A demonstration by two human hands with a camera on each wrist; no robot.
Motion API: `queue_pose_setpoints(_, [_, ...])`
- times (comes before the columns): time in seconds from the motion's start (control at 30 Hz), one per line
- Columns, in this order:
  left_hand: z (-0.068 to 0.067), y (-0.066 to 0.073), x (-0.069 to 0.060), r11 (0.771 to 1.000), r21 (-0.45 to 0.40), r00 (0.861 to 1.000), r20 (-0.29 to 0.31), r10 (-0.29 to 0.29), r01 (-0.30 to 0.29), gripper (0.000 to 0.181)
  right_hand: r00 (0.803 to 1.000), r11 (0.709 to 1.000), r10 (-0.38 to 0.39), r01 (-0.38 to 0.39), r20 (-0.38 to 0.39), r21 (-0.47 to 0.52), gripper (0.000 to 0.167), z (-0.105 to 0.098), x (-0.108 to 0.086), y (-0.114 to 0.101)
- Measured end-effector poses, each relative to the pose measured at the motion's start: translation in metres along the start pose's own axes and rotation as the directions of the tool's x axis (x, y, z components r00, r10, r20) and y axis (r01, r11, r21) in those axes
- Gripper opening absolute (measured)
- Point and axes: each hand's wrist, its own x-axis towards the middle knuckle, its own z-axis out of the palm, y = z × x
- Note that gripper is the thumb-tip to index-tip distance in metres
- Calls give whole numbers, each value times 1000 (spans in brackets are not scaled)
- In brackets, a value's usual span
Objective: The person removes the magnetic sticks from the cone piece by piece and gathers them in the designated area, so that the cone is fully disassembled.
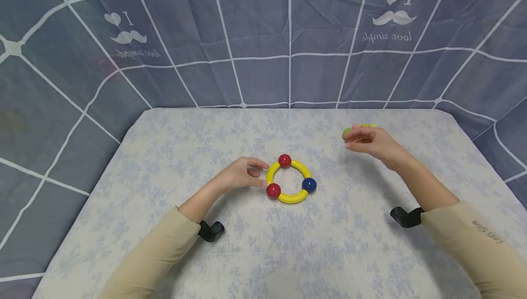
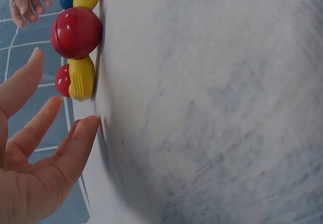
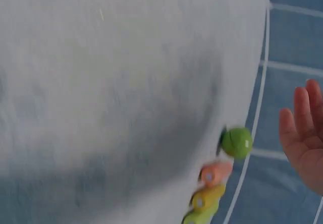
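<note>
Head view: just below the middle of the frame I see a beaded yellow ring (image 1: 293,198) lying on the table (image 1: 255,258), the left hand (image 1: 240,174) just beside it, grip spread. Farther back, right of centre, the right hand (image 1: 376,144) hovers near a green ball (image 3: 237,143) and coloured pieces (image 3: 208,198), its grip loosely parted; behind, blue-grey cloth (image 1: 263,24) fills the top.

Left hand (image 1: 244,173) parted, right hand (image 1: 375,144) raised, seemingly relaxed

Bare hands (image 1: 242,174), long beige sleeves (image 1: 152,253), dark lettering (image 1: 487,232) on the right one, black angular devices (image 1: 212,232) at both wrists
</note>
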Motion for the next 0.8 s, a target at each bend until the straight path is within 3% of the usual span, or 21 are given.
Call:
queue_pose_setpoints(0.33, [12,1,5,1000,-15,999,35,-15,16,44,983,996,-78,83,164,-22,33,68,-1,-10])
queue_pose_setpoints(0.57, [16,4,4,999,-26,998,29,-47,48,43,961,989,-141,145,240,-2,30,94,-1,-12])
queue_pose_setpoints(0.8, [20,6,3,997,10,997,2,-80,80,40,947,971,-195,223,254,-86,26,108,-1,-12])
